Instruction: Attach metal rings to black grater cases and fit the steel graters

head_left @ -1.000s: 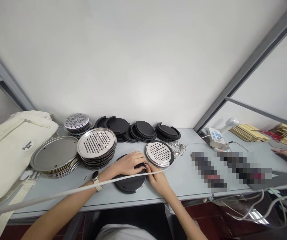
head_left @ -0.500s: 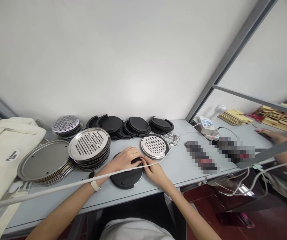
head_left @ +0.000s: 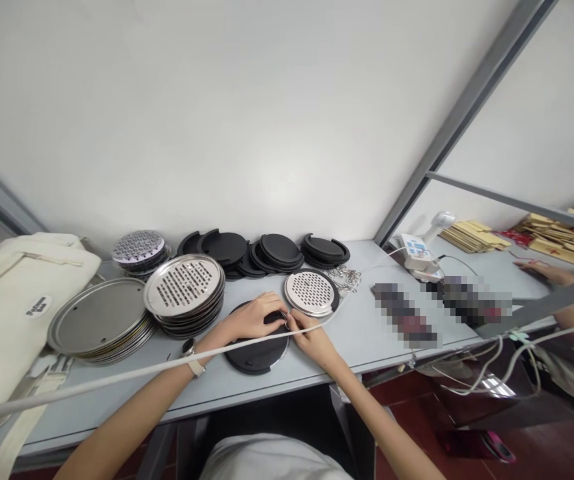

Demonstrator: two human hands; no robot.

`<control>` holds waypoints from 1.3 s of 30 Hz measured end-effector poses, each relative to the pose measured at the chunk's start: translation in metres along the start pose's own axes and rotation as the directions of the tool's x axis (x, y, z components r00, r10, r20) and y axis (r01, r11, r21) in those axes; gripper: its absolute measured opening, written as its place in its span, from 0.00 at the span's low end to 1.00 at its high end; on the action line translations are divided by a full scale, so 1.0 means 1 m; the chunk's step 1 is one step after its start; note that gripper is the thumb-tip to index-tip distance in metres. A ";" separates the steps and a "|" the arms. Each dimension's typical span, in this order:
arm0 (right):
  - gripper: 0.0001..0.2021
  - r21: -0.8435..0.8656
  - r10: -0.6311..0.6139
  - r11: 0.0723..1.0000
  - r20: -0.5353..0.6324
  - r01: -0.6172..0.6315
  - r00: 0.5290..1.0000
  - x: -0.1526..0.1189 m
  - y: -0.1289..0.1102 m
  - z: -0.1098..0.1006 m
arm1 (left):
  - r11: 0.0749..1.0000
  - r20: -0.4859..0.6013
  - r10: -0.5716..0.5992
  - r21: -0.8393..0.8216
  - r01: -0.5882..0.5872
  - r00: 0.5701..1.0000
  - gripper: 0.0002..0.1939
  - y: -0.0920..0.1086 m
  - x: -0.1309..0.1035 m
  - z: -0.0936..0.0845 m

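Over a round black disc (head_left: 257, 355) on the table, my left hand (head_left: 259, 317) and my right hand (head_left: 311, 339) meet fingertip to fingertip. Between them shows a small metal wire ring (head_left: 287, 322), partly hidden, which both hands pinch closed. The left palm covers the disc's upper part. Just past my right hand lies a silver perforated plate (head_left: 309, 292) with a black rim. A loose heap of bent metal wire pieces (head_left: 344, 280) lies beside that plate.
Left stand stacked perforated plates (head_left: 183, 287), plain metal discs (head_left: 99, 320) and a cream bag (head_left: 21, 300). Black discs (head_left: 279, 250) line the wall. A white cable (head_left: 131, 373) crosses in front of my arms. Another person's hand (head_left: 549, 272) shows at right.
My fingertips have shifted slightly and the wire ring shows more clearly between them. The whole view has moved a little, and the disc stays under my hands.
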State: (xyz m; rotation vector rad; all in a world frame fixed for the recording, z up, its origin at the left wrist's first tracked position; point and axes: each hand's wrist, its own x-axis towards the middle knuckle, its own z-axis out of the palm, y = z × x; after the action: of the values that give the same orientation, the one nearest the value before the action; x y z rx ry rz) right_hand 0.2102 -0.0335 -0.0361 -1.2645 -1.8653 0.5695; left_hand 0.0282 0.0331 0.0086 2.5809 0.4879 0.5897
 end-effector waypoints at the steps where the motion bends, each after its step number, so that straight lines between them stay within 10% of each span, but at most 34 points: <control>1: 0.15 0.005 0.004 1.000 0.005 -0.004 1.000 0.000 0.001 0.000 | 1.000 -0.001 -0.003 0.002 0.003 1.000 0.04 0.000 0.000 0.000; 39: 0.13 0.061 0.022 0.998 0.040 -0.024 0.999 -0.001 0.004 0.000 | 0.999 -0.012 -0.021 -0.037 0.021 1.000 0.02 -0.003 0.000 0.004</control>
State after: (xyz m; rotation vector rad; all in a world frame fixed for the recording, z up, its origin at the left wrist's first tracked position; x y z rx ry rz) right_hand 0.2125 -0.0328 -0.0391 -1.2441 -1.8531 0.6635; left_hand 0.0292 0.0344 0.0042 2.5360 0.5030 0.6021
